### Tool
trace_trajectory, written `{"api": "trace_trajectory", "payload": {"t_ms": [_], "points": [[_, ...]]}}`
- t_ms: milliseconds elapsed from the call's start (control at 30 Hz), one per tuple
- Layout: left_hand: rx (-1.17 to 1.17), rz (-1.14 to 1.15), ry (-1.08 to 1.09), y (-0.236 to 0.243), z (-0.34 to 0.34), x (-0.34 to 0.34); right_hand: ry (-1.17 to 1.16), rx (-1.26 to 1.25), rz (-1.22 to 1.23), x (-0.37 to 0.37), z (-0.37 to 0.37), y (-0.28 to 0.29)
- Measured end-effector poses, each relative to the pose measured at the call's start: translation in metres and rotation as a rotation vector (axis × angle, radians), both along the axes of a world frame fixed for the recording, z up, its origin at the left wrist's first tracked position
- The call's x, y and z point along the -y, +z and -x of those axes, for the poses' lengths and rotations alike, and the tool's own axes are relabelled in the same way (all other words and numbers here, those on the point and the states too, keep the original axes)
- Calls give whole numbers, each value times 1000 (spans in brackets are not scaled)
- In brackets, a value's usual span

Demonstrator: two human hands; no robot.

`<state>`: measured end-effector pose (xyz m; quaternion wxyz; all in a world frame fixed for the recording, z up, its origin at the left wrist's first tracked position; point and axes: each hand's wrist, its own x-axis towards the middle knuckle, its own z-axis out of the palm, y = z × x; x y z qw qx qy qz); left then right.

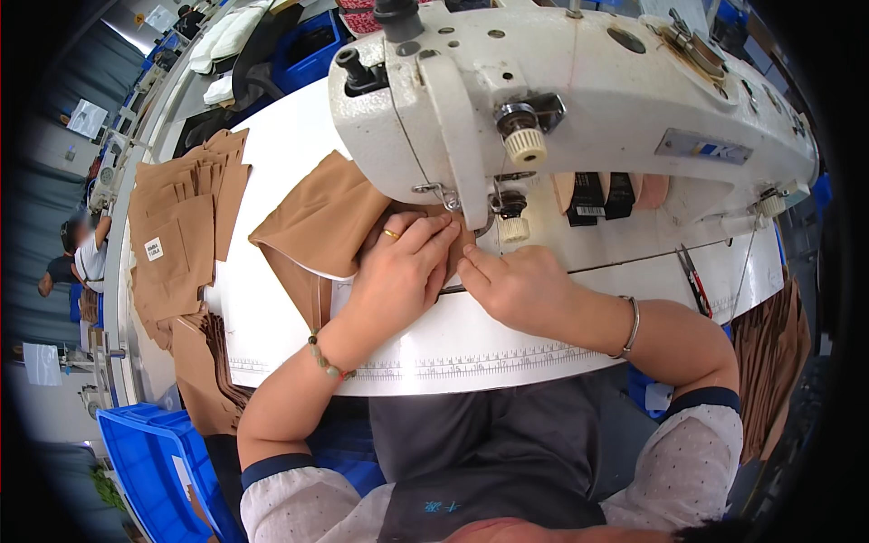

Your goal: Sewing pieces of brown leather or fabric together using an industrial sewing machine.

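Observation:
A piece of brown fabric (pixel 326 208) lies folded under the head of a white sewing machine (pixel 416 118), with a white edge showing along its lower fold. My left hand (pixel 403 267), a ring on one finger, presses its bunched fingers on the fabric close to the presser foot. Just right of it, my right hand (pixel 520 285) pinches the fabric's edge between thumb and forefinger. The two hands' fingertips nearly meet in front of the needle area. The needle itself is hidden behind the machine parts and fingers.
Stacked brown fabric pieces (pixel 176 235) lie at the left, and more hang at the right (pixel 774 362). Red-handled thread snips (pixel 695 282) rest on the white table (pixel 299 357). Black labels (pixel 602 195) sit under the machine arm. A blue crate (pixel 154 462) stands lower left; a person (pixel 90 249) sits farther off.

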<state>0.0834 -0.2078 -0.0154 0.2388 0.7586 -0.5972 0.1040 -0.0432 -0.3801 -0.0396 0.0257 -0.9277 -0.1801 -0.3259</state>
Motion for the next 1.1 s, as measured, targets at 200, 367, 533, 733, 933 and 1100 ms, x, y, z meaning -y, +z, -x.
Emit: {"api": "trace_trajectory", "payload": {"t_ms": [200,367,533,733,933,1100], "points": [[14,14,13,-5,-19,10,-41,-81,5,5,-7,0],[46,-16,48,-8,-38,19,-21,-70,-103,8,-12,0],[41,24,84,-7,-43,24,-20,-97,-89,9,-11,1],[48,-2,86,-5,-43,25,-14,-100,-54,9,-11,1],[54,-34,105,-8,-43,23,-22,-65,-26,9,-11,0],[61,-11,85,-10,-44,22,-22,-66,-12,9,-11,0]]}}
